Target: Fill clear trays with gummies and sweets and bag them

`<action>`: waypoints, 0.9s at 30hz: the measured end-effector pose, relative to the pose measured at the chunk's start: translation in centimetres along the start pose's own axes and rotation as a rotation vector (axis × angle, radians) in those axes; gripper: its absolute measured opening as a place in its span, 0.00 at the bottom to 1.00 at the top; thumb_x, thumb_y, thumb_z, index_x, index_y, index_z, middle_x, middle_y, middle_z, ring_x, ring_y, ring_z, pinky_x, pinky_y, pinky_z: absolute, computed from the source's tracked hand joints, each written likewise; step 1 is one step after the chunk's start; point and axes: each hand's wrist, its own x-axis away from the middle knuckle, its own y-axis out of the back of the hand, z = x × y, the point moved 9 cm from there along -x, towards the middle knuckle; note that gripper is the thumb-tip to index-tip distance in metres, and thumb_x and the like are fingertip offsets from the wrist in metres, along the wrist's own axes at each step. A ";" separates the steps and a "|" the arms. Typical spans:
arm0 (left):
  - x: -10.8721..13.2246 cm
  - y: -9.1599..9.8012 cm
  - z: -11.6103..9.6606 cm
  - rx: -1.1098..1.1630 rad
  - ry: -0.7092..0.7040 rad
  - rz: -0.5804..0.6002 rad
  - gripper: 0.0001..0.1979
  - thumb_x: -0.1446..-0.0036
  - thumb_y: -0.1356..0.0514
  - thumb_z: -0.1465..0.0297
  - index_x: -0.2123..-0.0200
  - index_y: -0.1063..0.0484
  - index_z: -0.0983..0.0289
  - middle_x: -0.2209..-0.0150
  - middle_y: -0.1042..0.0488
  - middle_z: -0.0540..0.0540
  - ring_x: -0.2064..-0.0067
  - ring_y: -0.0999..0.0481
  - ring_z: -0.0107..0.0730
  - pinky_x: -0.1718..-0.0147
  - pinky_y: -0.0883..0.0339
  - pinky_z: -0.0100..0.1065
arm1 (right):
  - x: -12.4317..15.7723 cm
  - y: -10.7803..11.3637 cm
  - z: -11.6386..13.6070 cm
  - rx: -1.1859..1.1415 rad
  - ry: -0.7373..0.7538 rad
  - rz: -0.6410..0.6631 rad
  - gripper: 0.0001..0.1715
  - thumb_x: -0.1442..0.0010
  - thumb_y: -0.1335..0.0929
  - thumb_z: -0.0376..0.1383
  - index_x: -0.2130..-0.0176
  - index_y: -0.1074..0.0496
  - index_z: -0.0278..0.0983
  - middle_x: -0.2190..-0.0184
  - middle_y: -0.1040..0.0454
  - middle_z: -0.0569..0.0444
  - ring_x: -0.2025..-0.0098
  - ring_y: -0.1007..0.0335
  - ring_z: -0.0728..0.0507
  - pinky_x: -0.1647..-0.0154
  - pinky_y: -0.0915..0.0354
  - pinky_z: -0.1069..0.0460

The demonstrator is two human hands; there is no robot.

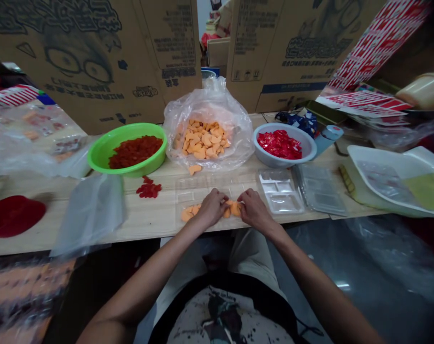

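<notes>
My left hand (pixel 212 207) and my right hand (pixel 253 209) sit close together, low over a clear plastic compartment tray (pixel 202 188) on the wooden table (pixel 141 220). Orange heart-shaped pieces (pixel 234 209) lie in the tray around my fingertips, with more (pixel 188 213) to the left of my left hand. My fingers touch these pieces, but the hands hide whether either one grips any. Behind them, a clear plastic bag (pixel 211 110) holds a heap of the same orange pieces.
A green bowl (pixel 127 150) holds dark red pieces, and a grey bowl (pixel 284 145) holds shiny red packets. Stacked trays (pixel 279 191) lie to the right, with a large white tray (pixel 389 177) beyond. Cardboard boxes (pixel 95 62) stand behind the table.
</notes>
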 end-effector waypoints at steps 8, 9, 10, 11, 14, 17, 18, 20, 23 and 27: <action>3.7 -2.3 -2.6 -0.255 -0.404 0.070 0.13 0.33 0.49 0.73 0.58 0.25 0.64 0.55 0.25 0.60 0.52 0.27 0.40 0.49 0.33 0.42 | 4.6 -0.7 3.6 0.226 0.276 0.059 0.35 0.44 0.40 0.25 0.37 0.39 0.28 0.38 0.37 0.36 0.37 0.44 0.33 0.40 0.41 0.39; 4.0 -2.7 -2.6 -0.268 -0.415 0.094 0.13 0.33 0.50 0.74 0.57 0.25 0.65 0.55 0.24 0.60 0.52 0.27 0.40 0.49 0.33 0.42 | 5.2 -1.4 3.9 0.261 0.297 0.080 0.35 0.43 0.40 0.25 0.36 0.40 0.27 0.37 0.38 0.36 0.36 0.45 0.33 0.40 0.41 0.38; 4.0 -2.8 -2.5 -0.277 -0.408 0.105 0.14 0.33 0.51 0.74 0.56 0.26 0.65 0.54 0.24 0.61 0.51 0.27 0.40 0.48 0.33 0.41 | 5.7 -2.0 4.0 0.294 0.310 0.087 0.35 0.43 0.39 0.26 0.37 0.39 0.26 0.36 0.39 0.35 0.36 0.46 0.32 0.40 0.42 0.38; 4.0 -2.9 -2.4 -0.286 -0.397 0.116 0.14 0.33 0.51 0.74 0.56 0.26 0.66 0.54 0.25 0.61 0.51 0.27 0.40 0.49 0.33 0.41 | 6.1 -2.4 4.2 0.322 0.315 0.077 0.34 0.43 0.39 0.26 0.37 0.39 0.24 0.37 0.39 0.34 0.36 0.45 0.31 0.39 0.42 0.38; 3.9 -3.1 -2.5 -0.342 -0.386 0.161 0.12 0.34 0.50 0.74 0.59 0.26 0.68 0.58 0.25 0.62 0.54 0.27 0.40 0.52 0.32 0.39 | 6.6 -2.7 4.4 0.359 0.308 -0.008 0.30 0.43 0.38 0.26 0.42 0.34 0.22 0.41 0.35 0.31 0.41 0.40 0.31 0.42 0.39 0.39; 4.0 -3.1 -3.1 -0.391 -0.428 0.205 0.11 0.35 0.48 0.74 0.59 0.26 0.68 0.60 0.26 0.61 0.56 0.27 0.41 0.54 0.31 0.40 | 6.6 -2.5 4.9 0.365 0.304 -0.078 0.27 0.43 0.39 0.24 0.44 0.32 0.24 0.47 0.31 0.33 0.50 0.35 0.33 0.49 0.35 0.41; 4.0 -2.9 -3.3 -0.384 -0.444 0.219 0.11 0.35 0.48 0.74 0.60 0.25 0.67 0.60 0.26 0.60 0.57 0.27 0.40 0.54 0.31 0.40 | 6.6 -2.5 5.1 0.362 0.314 -0.092 0.27 0.44 0.39 0.24 0.44 0.32 0.25 0.49 0.30 0.34 0.52 0.34 0.34 0.51 0.34 0.41; 3.6 -1.9 -3.2 -0.327 -0.456 0.222 0.10 0.36 0.47 0.74 0.60 0.25 0.66 0.58 0.26 0.61 0.56 0.27 0.39 0.54 0.31 0.38 | 6.9 -2.4 5.3 0.345 0.342 -0.117 0.28 0.44 0.39 0.24 0.44 0.33 0.27 0.51 0.30 0.36 0.53 0.33 0.34 0.53 0.34 0.41; 0.8 1.8 -1.0 -0.279 -0.276 0.088 0.12 0.36 0.47 0.74 0.56 0.25 0.65 0.50 0.28 0.61 0.49 0.28 0.39 0.49 0.32 0.37 | 7.5 -2.2 4.8 0.297 0.376 -0.166 0.30 0.42 0.39 0.25 0.41 0.36 0.33 0.49 0.30 0.38 0.51 0.32 0.35 0.52 0.33 0.40; -4.0 7.6 5.5 -0.363 0.147 -0.080 0.16 0.39 0.49 0.77 0.52 0.26 0.68 0.50 0.27 0.68 0.45 0.29 0.48 0.47 0.34 0.46 | 7.6 -2.1 3.6 0.237 0.451 -0.247 0.27 0.37 0.39 0.33 0.39 0.38 0.41 0.49 0.28 0.41 0.51 0.28 0.35 0.57 0.31 0.41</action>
